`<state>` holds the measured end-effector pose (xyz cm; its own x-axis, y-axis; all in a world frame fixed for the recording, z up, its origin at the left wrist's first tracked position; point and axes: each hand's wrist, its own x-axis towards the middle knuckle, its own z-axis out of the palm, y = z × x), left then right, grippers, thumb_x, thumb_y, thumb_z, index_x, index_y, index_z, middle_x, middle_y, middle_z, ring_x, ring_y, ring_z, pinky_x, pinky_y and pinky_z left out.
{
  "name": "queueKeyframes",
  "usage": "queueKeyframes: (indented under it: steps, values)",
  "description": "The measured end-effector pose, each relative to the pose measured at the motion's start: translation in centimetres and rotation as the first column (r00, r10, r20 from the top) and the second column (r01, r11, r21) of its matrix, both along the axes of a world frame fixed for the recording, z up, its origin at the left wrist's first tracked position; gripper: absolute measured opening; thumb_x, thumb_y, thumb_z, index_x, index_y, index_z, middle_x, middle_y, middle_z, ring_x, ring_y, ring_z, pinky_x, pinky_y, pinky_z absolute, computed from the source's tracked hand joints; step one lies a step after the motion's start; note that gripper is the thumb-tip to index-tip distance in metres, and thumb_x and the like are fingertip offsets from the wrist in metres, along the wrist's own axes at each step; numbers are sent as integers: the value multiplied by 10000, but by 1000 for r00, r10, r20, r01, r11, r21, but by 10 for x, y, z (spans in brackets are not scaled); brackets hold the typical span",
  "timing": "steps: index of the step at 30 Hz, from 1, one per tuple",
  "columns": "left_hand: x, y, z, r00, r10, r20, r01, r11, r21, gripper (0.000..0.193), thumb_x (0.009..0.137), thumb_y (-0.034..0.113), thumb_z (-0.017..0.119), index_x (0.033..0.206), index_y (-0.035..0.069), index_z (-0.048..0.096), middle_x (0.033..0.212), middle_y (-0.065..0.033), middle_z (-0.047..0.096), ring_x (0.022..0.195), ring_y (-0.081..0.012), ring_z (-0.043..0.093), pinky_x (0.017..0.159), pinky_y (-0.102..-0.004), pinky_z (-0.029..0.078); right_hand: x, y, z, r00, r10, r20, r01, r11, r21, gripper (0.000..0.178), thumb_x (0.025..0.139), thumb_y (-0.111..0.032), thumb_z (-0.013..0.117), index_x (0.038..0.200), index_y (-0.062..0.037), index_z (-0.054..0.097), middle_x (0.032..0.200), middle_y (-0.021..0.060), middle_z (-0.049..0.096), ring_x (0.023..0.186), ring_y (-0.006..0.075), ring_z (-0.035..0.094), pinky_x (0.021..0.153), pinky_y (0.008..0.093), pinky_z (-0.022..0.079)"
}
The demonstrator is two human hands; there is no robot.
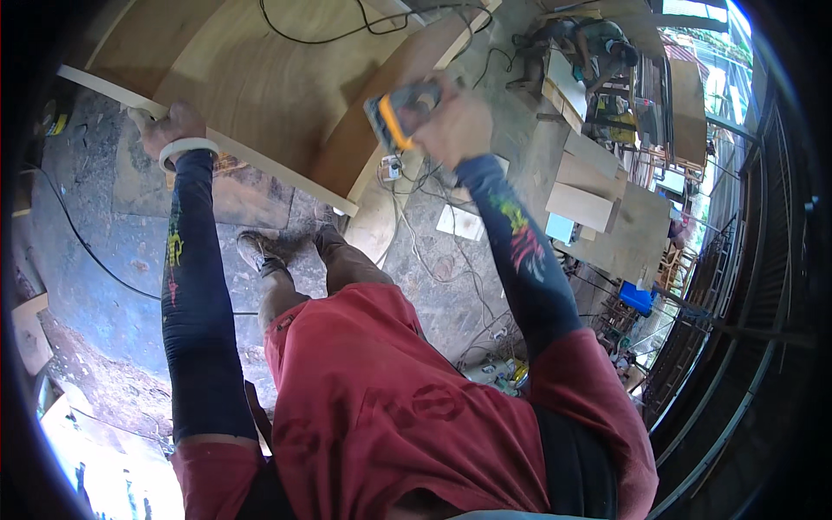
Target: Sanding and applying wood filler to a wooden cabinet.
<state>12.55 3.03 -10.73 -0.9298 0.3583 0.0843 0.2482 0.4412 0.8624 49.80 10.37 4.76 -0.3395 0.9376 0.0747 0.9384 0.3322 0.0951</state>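
Note:
A large open wooden box point(269, 82), like a cabinet carcass with a pale front edge, fills the upper left. My left hand point(172, 130) is closed over that front edge near its left end; a white ring point(188, 149) circles the wrist. Blurred by motion, my right hand point(459, 128) grips a dark grey and orange power sander point(394, 117). The sander is at the box's right side panel, near its top edge. Whether its pad touches the wood I cannot tell.
Black cable point(347, 41) loops over the box, and more cords point(425, 251) trail on the floor to the right. A white board point(460, 222) lies among them. Wooden panels point(581, 206) are at right. Another person point(602, 48) bends over a workpiece at the far right.

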Motion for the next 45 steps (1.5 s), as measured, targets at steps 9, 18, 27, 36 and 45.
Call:
queueKeyframes:
  steps: [9,18,27,36,45]
  values:
    - [6,21,-42,992,-77,-102,69,995,-77,639,865,246,735,1399,-25,514,1148,-196,708,953,-323,674,922,-404,507,84,148,-7,981,-160,108,179,965,-191,622,735,-502,752,1224,-127,665,984,229,720,886,389,722,780,473,589]
    - [3,9,-22,985,-53,-164,26,987,-159,818,775,147,698,1494,-112,404,1312,-284,647,1083,-326,695,951,-349,528,35,-10,22,966,247,-81,-259,942,-212,580,738,-424,811,1240,-199,627,1018,199,704,836,374,711,705,470,556]
    - [4,14,-21,996,-87,-32,92,964,249,708,757,41,642,1419,-122,453,1098,-168,728,878,-227,693,845,-330,542,100,158,4,985,-23,173,52,985,-165,692,728,-570,810,1296,-242,590,872,210,717,854,397,716,753,487,561]
    - [11,20,5,997,-53,-61,56,997,56,674,719,115,681,1332,-121,528,1143,-226,726,984,-279,710,884,-346,534,70,137,22,999,-28,-25,21,970,-243,715,727,-503,803,1330,-203,562,990,222,722,929,408,708,785,496,563]
    - [15,17,1,996,-90,-25,87,989,-118,836,747,83,682,1494,-127,373,1138,-222,726,899,-219,698,852,-330,551,69,109,13,999,-24,42,34,970,-243,653,725,-492,824,1270,-213,601,874,194,719,847,409,704,763,473,565]
